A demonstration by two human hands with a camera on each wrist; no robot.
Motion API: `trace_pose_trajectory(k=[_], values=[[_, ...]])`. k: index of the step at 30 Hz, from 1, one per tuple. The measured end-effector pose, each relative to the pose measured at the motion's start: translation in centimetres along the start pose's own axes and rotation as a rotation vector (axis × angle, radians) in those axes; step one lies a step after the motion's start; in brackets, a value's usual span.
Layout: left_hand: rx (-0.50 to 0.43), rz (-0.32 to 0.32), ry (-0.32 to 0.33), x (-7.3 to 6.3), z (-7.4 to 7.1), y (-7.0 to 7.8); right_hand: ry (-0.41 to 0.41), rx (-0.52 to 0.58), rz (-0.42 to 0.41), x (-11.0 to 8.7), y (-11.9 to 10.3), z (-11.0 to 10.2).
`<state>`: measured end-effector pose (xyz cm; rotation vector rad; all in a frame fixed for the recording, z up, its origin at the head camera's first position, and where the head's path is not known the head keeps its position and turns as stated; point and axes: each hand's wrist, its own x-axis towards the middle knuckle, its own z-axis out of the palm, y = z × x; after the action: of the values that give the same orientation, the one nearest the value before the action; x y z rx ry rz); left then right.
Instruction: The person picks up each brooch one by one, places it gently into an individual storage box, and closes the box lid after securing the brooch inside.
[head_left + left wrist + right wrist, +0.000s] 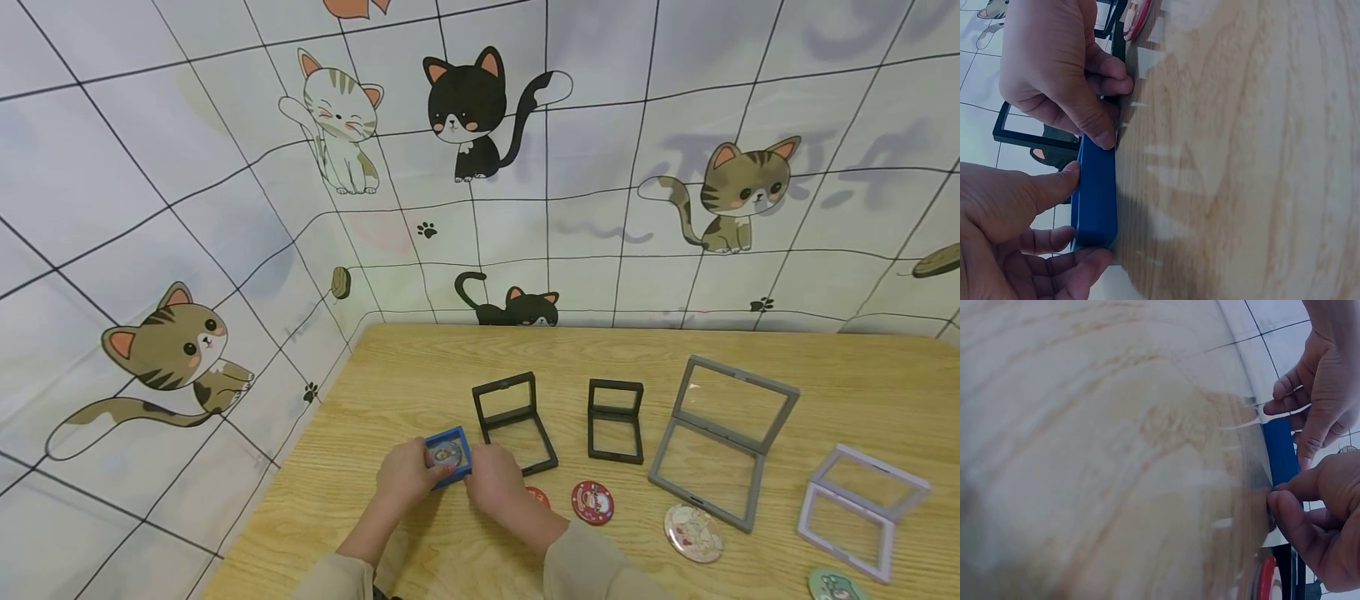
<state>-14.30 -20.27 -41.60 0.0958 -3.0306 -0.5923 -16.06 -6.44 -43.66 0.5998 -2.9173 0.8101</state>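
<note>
A small blue display frame [452, 478] stands low on the wooden table, with a round badge [446, 454] showing inside it. My left hand [405, 475] grips its left side, the thumb along the near edge; in the left wrist view that thumb and the fingers [1082, 275] hold one end of the blue frame [1097, 194]. My right hand [495, 482] pinches the frame's near right corner between thumb and curled index finger, as the right wrist view shows. Just behind the right hand, an unfolded black display frame [510, 414] is partly covered by it.
Rightward stand a smaller black frame [615, 412], a large grey frame [720, 435] and a lilac frame [853, 502], all unfolded. Nearer lie a red badge [593, 502], another red badge [537, 496] half hidden by the right hand, a cream badge [693, 533] and a green badge [834, 586].
</note>
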Motion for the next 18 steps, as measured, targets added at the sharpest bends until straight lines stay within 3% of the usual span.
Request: trace_pose_trajectory(k=[8,13,18], values=[[-0.099,-0.013,-0.057,0.0,-0.5,0.1,-0.002,0.13,-0.001,-0.1,0.7,-2.0],[-0.225,0.017,-0.087,-0.5,-1.0,1.4,0.043,0.164,-0.028,-0.3,2.0,-3.8],[-0.366,0.058,-0.2,-1.4,-0.4,3.1,0.018,0.181,0.016,-0.9,3.6,-5.5]])
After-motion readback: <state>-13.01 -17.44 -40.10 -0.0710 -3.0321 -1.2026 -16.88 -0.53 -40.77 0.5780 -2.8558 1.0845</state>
